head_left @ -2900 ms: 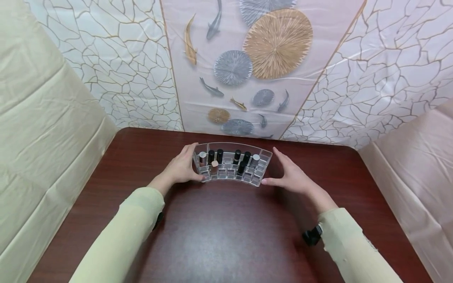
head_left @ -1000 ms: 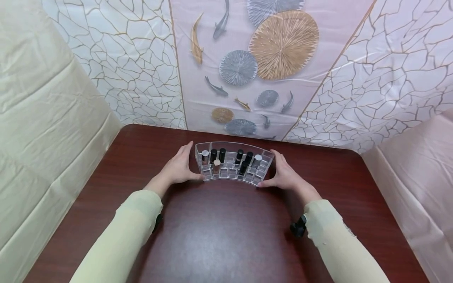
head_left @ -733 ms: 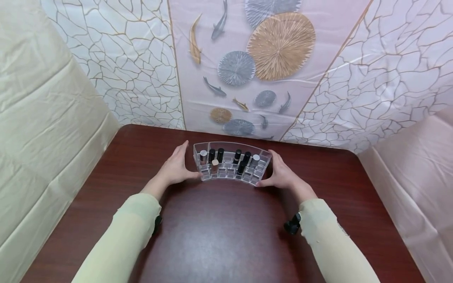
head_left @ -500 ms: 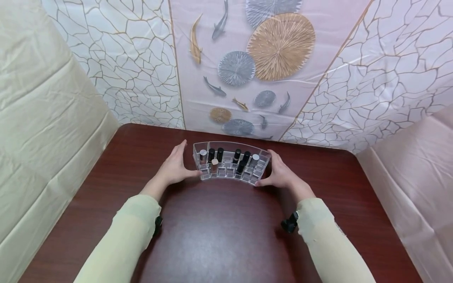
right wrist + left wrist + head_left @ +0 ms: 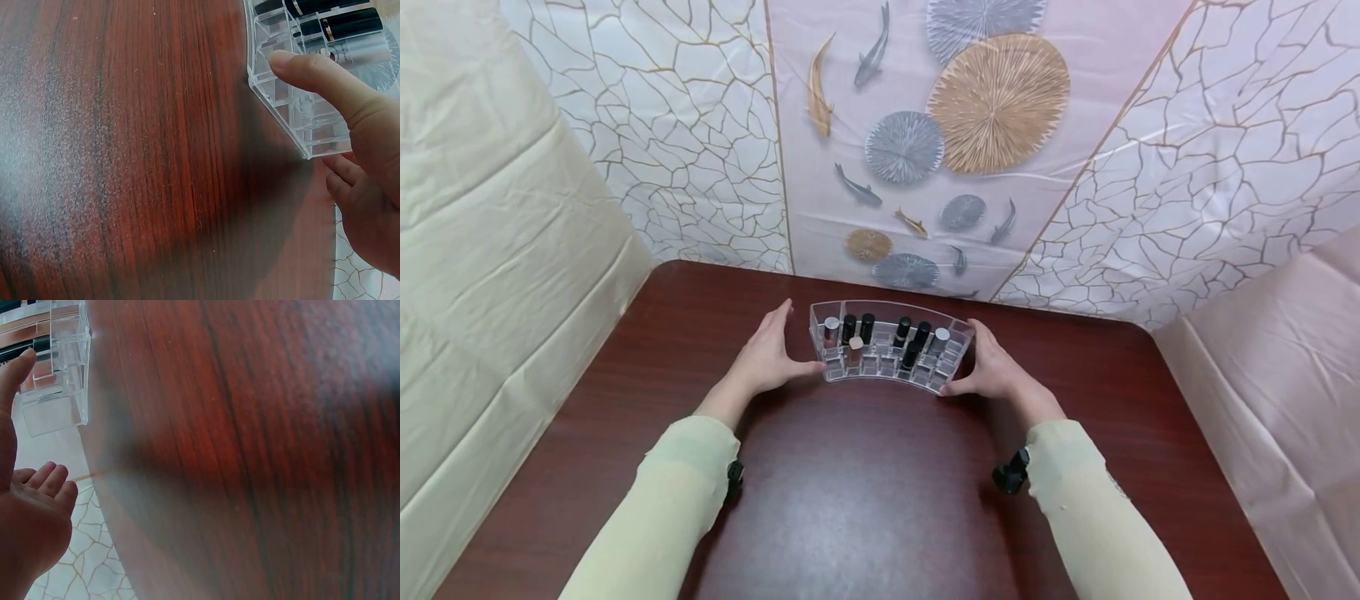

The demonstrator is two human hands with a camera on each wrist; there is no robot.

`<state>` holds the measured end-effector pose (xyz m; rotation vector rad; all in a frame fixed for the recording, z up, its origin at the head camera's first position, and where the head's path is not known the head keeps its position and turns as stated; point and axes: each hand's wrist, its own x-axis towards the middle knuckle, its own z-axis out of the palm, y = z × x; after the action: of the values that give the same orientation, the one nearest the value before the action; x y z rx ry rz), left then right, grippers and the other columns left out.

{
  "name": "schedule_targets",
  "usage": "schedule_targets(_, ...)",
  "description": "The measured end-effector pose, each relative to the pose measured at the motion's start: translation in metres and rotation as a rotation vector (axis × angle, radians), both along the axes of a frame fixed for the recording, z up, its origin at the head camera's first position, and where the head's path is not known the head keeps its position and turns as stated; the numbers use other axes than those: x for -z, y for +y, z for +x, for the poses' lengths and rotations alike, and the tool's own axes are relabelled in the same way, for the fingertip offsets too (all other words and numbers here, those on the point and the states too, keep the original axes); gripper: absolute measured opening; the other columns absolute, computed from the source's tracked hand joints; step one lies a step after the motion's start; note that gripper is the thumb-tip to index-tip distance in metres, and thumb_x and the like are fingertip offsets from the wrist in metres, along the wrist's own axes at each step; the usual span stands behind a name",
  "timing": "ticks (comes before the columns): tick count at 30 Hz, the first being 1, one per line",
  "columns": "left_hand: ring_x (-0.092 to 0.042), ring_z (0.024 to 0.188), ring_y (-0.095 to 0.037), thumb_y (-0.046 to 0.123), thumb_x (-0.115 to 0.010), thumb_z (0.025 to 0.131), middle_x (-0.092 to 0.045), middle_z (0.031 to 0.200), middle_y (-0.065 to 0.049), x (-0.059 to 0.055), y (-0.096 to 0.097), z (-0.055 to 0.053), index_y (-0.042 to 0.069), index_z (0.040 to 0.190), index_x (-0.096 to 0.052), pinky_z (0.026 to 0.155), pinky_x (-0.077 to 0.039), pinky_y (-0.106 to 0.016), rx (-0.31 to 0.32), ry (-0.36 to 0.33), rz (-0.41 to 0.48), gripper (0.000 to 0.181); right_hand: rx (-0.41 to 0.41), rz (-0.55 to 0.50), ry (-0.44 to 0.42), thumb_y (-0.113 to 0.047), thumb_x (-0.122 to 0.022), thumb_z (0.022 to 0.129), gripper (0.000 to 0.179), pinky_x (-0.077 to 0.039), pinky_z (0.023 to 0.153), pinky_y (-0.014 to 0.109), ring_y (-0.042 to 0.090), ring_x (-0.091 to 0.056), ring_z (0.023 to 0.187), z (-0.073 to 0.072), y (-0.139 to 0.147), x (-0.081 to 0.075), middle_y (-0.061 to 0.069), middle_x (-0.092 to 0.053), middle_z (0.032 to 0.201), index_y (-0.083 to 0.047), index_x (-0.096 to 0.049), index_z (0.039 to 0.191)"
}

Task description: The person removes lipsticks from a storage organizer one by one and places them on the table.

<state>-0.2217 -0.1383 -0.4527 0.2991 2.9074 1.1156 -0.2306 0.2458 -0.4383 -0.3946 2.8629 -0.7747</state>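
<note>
A curved, clear acrylic cosmetics organizer (image 5: 891,310) stands on the table, several tubes upright in its compartments. Black-capped tubes (image 5: 903,332), a silver-capped tube (image 5: 940,338) and another (image 5: 831,327) fill part of the back row. Further forward are a peach-capped tube (image 5: 855,350) and a black tube (image 5: 911,357). My left hand (image 5: 763,358) is beside the left end, fingers extended, thumb tip close to the front corner; contact is unclear. Around the right end my right hand (image 5: 1000,371) lies with straight fingers along the side and thumb at the front corner.
The dark red-brown wooden table (image 5: 865,483) spreads in front of the organizer. Behind it hangs a patterned cloth (image 5: 700,150) with fish and disc designs. Pale cloth (image 5: 512,250) drapes on both sides. A black wrist device (image 5: 1011,472) shows below the right wrist.
My right hand has come left from a spot apart to the organizer's right end. My left hand has drawn slightly away from its left end. The organizer looks unmoved.
</note>
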Motion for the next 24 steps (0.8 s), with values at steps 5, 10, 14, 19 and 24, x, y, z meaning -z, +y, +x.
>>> schedule_targets(5, -0.032, 0.139, -0.031, 0.053, -0.083, 0.065, -0.028, 0.154, -0.012, 0.001, -0.001, 0.001, 0.011, 0.155, -0.007, 0.108, -0.034, -0.052, -0.01, -0.002, -0.003, 0.125, 0.002, -0.019, -0.002, -0.038, -0.092, 0.059, 0.131, -0.026, 0.112, 0.05, 0.036, -0.027, 0.138, 0.0, 0.001, 0.001, 0.027, -0.021, 0.149, 0.002, -0.006, 0.149)
schedule_targets(10, -0.03, 0.14, -0.031, 0.053, -0.083, 0.066, -0.027, 0.155, -0.012, 0.0, -0.002, 0.002, 0.011, 0.155, -0.007, 0.109, -0.033, -0.052, -0.009, -0.014, 0.007, 0.124, 0.003, -0.045, 0.01, -0.037, -0.092, 0.059, 0.132, -0.027, 0.112, 0.05, 0.038, -0.025, 0.138, 0.001, 0.001, 0.004, 0.029, -0.018, 0.15, 0.001, -0.004, 0.15)
schedule_targets(14, -0.031, 0.14, -0.031, 0.053, -0.083, 0.066, -0.027, 0.155, -0.012, 0.0, -0.002, 0.002, 0.011, 0.155, -0.008, 0.109, -0.033, -0.052, -0.01, -0.015, 0.007, 0.123, 0.005, -0.067, 0.011, -0.036, -0.092, 0.059, 0.132, -0.026, 0.112, 0.05, 0.037, -0.024, 0.139, 0.002, 0.001, 0.006, 0.028, -0.017, 0.151, 0.0, -0.003, 0.15)
schedule_targets(19, -0.033, 0.139, -0.031, 0.054, -0.082, 0.066, -0.028, 0.154, -0.012, -0.001, -0.002, 0.003, 0.011, 0.155, -0.01, 0.108, -0.035, -0.053, -0.006, -0.014, 0.007, 0.122, 0.018, -0.097, -0.028, -0.036, -0.092, 0.06, 0.136, -0.023, 0.114, 0.049, 0.034, -0.022, 0.142, 0.002, 0.002, 0.009, 0.027, -0.016, 0.153, -0.001, 0.003, 0.151)
schedule_targets(24, -0.035, 0.137, -0.031, 0.054, -0.082, 0.067, -0.029, 0.153, -0.012, -0.003, -0.003, 0.004, 0.011, 0.155, -0.01, 0.107, -0.035, -0.053, 0.003, -0.01, 0.003, 0.121, 0.02, -0.153, -0.052, -0.034, -0.093, 0.058, 0.134, -0.024, 0.114, 0.047, 0.031, -0.03, 0.14, 0.001, 0.003, 0.01, 0.024, -0.025, 0.15, -0.001, -0.001, 0.15)
